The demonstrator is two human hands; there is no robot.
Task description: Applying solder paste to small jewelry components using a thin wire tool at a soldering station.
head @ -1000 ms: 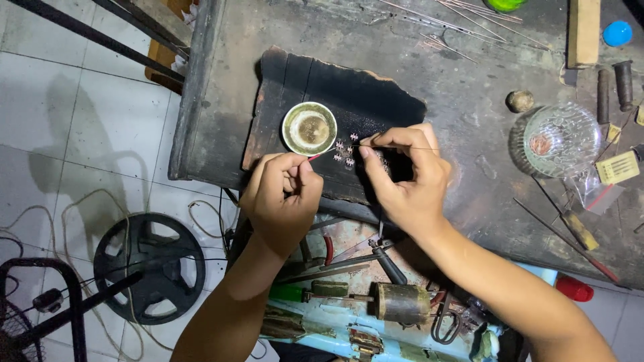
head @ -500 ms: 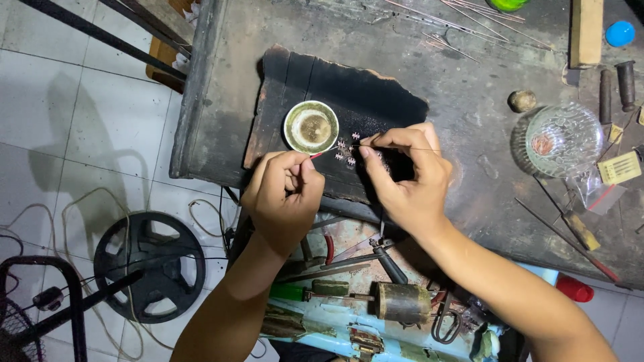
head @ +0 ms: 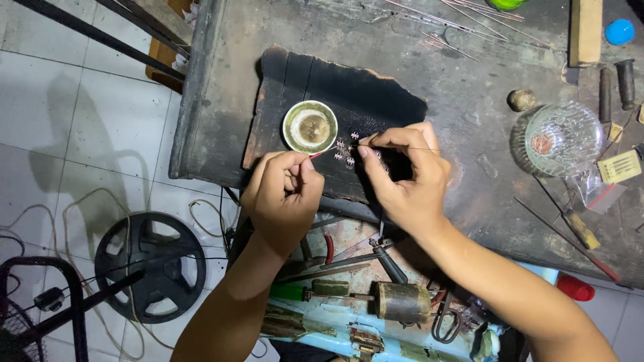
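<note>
My left hand (head: 285,194) pinches a thin pointed tool with a red tip (head: 320,153), aimed at several tiny silvery pieces (head: 345,151) lying on a charred black board (head: 376,100). My right hand (head: 402,177) pinches a fine wire or needle (head: 396,147) just right of those pieces, its fingertips almost touching them. A small round metal dish (head: 309,126) with a yellowish residue stands on the board just above my left hand.
A worn dark workbench (head: 469,80) carries a clear glass bowl (head: 562,139), a small round lump (head: 521,100), thin metal rods (head: 463,27), dark handles (head: 616,84) and a blue cap (head: 618,31). Below lie pliers (head: 389,258), a brass cylinder (head: 402,302) and a black fan base (head: 149,266).
Both hands stay nearly in place over the tiny pieces; only slight fingertip shifts show.
</note>
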